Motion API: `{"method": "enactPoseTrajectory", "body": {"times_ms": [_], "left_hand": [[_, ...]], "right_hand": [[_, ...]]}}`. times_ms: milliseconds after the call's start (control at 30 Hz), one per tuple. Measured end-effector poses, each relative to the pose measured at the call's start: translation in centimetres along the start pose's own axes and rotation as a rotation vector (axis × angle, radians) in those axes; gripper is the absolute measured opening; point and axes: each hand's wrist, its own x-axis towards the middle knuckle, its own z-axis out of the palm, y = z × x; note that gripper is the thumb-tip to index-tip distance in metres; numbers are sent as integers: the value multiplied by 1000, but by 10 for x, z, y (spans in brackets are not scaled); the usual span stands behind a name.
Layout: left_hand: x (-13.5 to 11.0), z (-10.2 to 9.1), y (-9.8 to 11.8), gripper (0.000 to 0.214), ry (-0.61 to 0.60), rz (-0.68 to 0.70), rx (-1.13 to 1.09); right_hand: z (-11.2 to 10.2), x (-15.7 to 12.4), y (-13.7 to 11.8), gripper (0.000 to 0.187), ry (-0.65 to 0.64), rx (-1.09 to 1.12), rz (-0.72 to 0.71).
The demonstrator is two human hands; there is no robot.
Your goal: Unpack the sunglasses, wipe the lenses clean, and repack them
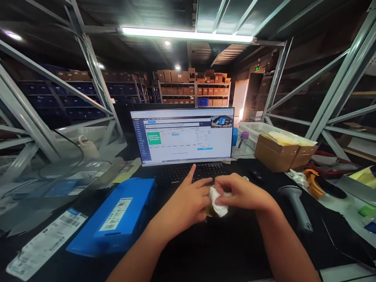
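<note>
My right hand (239, 192) pinches a crumpled white tissue (219, 203) between thumb and fingers, above the black desk in front of the keyboard. Close against the tissue's left side is my left hand (189, 197), back upward. One of its fingers stretches toward the keyboard (194, 174) and another points right; the rest curl in at the tissue. A yellowish bit shows below those curled fingers, and what they grip is mostly hidden. To the left lies a blue box (129, 211) with a white barcode label, apart from both hands.
A lit monitor (182, 137) stands behind the keyboard. Printed labels (49, 243) lie at the left. On the right are a grey barcode scanner (296, 207), a mouse (256, 175), an orange tape dispenser (314, 184) and a cardboard box (273, 152). Metal frames flank the desk.
</note>
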Motion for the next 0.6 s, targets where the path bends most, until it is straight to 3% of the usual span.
{"method": "enactPoseTrajectory", "body": {"times_ms": [167,267,433,600], "left_hand": [[-8,-7,-5,15,123,17,1],[-11,-10,-9,15,200,35,21],[-11,-14,-12,14,354,-11,81],[-7,-8,-9,7,505,-172,190]], "right_hand": [[-14,-11,7,38,38,282,-7],[-17,-13,14,42,136,439,-16],[-6,2,16,47,462,733,-6],[34,32,4,50,838,949,-17]]}}
